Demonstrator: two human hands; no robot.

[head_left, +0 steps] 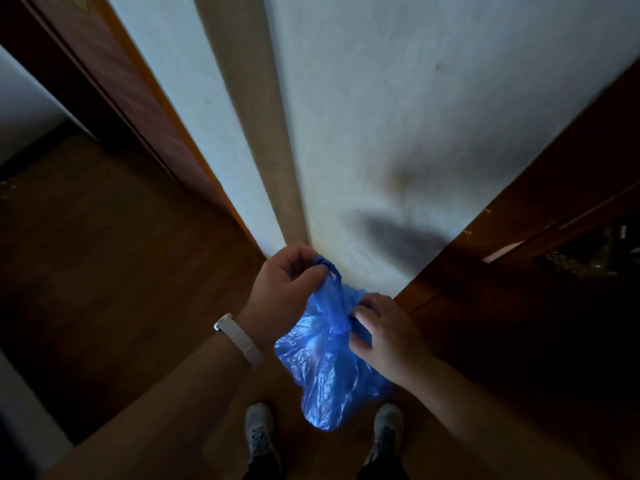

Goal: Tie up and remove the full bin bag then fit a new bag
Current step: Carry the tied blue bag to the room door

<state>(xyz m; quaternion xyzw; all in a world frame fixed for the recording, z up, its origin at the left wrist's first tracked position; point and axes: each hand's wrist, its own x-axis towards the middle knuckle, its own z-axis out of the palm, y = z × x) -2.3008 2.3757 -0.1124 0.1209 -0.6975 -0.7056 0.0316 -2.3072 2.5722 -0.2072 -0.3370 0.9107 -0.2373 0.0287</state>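
Note:
A blue plastic bin bag hangs in the air in front of me, above my two shoes. My left hand grips one twisted handle loop of the bag, held up at the top. My right hand pinches the other gathered part of the bag's neck, lower and to the right. The bag's body bulges below both hands. No bin is in view.
A white wall with a beige strip stands straight ahead. A dark wooden door frame is on the left and a wooden cabinet on the right. The floor is brown wood. I wear a white wristband.

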